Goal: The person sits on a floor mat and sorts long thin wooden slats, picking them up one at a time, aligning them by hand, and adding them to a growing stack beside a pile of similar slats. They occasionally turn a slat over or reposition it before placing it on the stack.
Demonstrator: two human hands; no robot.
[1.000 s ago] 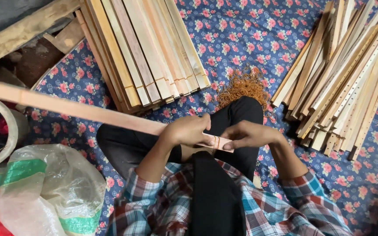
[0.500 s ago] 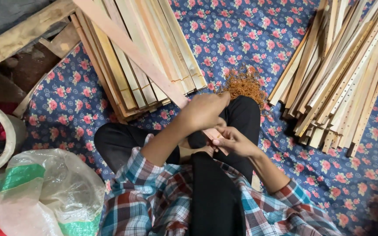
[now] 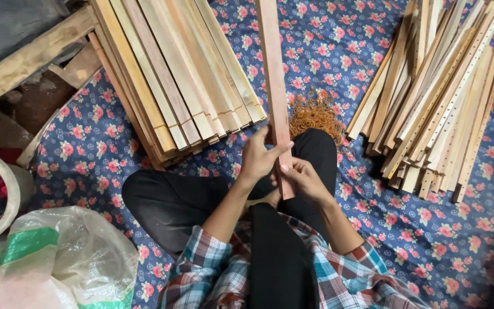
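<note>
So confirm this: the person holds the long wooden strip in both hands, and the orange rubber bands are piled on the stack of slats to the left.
Not quite. Both hands, left hand and right hand, do hold the wooden strip, but the head view shows the orange rubber bands lying on the floral cloth, between the two stacks.

- The wooden slat (image 3: 274, 86) is a long, flat, narrow strip of pale, pinkish-tan wood with straight edges and a smooth face.
- It stands nearly lengthwise away from the seated person, tilted slightly, its near end down at the lap and its far end running out past the top of the view.
- Its near end is cut square and sits between the two hands, above the black trousers.
- It crosses over the flowered blue cloth, passing between the stack of slats toward the cloth's far left corner and the looser heap along its right edge, touching neither.
- Its broad face is turned upward; no holes show on it.
</note>
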